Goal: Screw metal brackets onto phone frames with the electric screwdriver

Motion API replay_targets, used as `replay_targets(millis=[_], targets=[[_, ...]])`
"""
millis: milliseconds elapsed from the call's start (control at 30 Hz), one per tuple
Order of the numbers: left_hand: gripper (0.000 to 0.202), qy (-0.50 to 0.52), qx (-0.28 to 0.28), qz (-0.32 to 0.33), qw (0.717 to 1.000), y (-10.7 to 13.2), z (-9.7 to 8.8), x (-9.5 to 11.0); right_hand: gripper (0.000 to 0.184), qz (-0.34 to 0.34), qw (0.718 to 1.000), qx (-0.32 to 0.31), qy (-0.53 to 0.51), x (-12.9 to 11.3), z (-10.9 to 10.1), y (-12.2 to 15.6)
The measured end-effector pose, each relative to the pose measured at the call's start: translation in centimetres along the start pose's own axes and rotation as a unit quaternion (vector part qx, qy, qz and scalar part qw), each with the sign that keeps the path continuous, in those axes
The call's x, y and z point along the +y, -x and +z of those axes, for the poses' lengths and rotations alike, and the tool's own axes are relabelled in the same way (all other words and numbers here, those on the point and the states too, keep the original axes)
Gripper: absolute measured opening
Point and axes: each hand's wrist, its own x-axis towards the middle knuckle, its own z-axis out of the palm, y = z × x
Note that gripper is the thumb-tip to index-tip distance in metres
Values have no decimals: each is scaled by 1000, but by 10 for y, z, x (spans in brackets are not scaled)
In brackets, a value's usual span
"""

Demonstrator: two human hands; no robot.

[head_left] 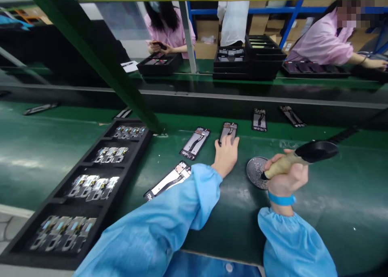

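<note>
My left hand [226, 155] reaches forward on the green bench. Its fingers grip the near end of an opened smartphone [228, 130] lying flat, with a pale inside and a dark ribbon cable. In my right hand [287, 178] is an electric screwdriver [281, 166], its grip yellowish and its upper part black, held tilted. The screwdriver's lower end is over a round dish [254, 172] of small metallic pieces; whether the tip touches them I cannot tell. Another opened smartphone [195, 142] rests left of my left hand. A nearer opened smartphone [169, 180] is partly under my left sleeve.
A black compartment tray [106, 200] with several rows of phone circuit boards [92, 187] stands on the left. A slanted green post [100, 58] comes down beside it. More opened phones [260, 120] lie farther back. Across the bench, people sit near black trays [230, 68].
</note>
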Motion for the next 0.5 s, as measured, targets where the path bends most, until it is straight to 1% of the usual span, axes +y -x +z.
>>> replay_targets(millis=[133, 233, 333, 500], targets=[[45, 18, -20, 67, 997, 72, -17, -10, 42, -22, 1000, -5, 13, 3, 1, 1], [37, 43, -34, 113, 992, 112, -30, -15, 41, -18, 999, -20, 25, 5, 0, 1], [30, 80, -55, 142, 985, 140, -43, -17, 41, -15, 999, -19, 35, 6, -1, 1], [28, 157, -87, 150, 972, 172, -62, -21, 44, 1, 1000, -15, 27, 1, 2, -1]])
